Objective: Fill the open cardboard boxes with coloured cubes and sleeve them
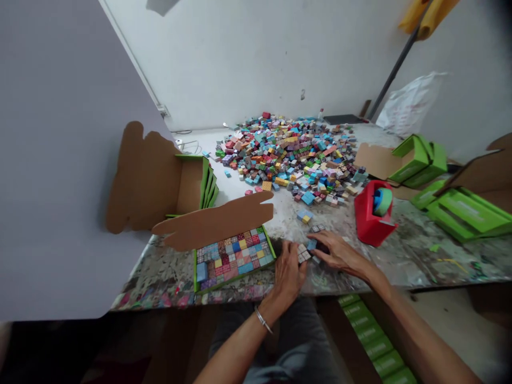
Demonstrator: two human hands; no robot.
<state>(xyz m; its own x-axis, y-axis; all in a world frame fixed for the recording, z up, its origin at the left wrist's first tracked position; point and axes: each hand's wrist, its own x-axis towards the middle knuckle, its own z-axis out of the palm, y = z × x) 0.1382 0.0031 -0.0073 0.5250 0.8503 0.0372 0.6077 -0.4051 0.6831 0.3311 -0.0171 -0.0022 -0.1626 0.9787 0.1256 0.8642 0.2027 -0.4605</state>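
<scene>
My left hand (288, 268) is closed around a small group of pale checked blocks (303, 253) at the table's front. To its right, my right hand (339, 253) pinches a small blue block (312, 244) up against that group. Another checked block (318, 228) lies just beyond my right fingertips, and a blue and yellow block (305, 216) sits farther back. Left of my hands is an open green box (235, 282), filled with rows of small patterned blocks. Its brown cardboard lid (224, 220) stands folded up behind it. My fingers partly hide the blocks they hold.
A large heap of coloured blocks (294, 149) covers the table's back. A red tape dispenser (370, 216) stands right of my hands. Open green boxes (466, 213) lie at the right, and nested ones (207, 184) at the left. More green boxes (376, 346) are below the table edge.
</scene>
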